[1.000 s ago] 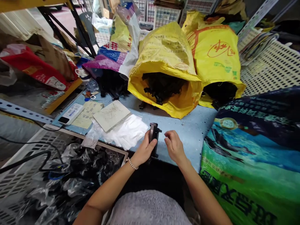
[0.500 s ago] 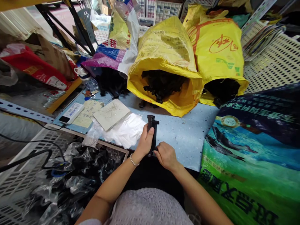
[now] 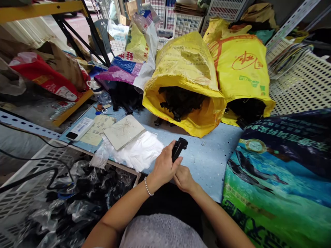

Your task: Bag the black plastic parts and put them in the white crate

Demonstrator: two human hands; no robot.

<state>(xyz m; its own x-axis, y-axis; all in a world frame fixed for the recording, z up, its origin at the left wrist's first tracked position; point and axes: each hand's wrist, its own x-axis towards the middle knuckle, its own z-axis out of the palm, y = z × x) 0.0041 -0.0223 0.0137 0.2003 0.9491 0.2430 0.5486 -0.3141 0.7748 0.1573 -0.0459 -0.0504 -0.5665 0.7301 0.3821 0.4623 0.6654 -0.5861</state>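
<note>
1 head-worn camera looks forward and down at the nearby table.

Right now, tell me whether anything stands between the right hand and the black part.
The left hand, holding the black part, overlaps the right hand in this view, hiding any contact; nothing else visible stands between.

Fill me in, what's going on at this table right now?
A person grips a black plastic part in the left hand, over the near edge of the blue table. The right hand is close against the left; its fingertips are hidden. Ahead, a yellow sack lies open with black pieces inside.
</note>
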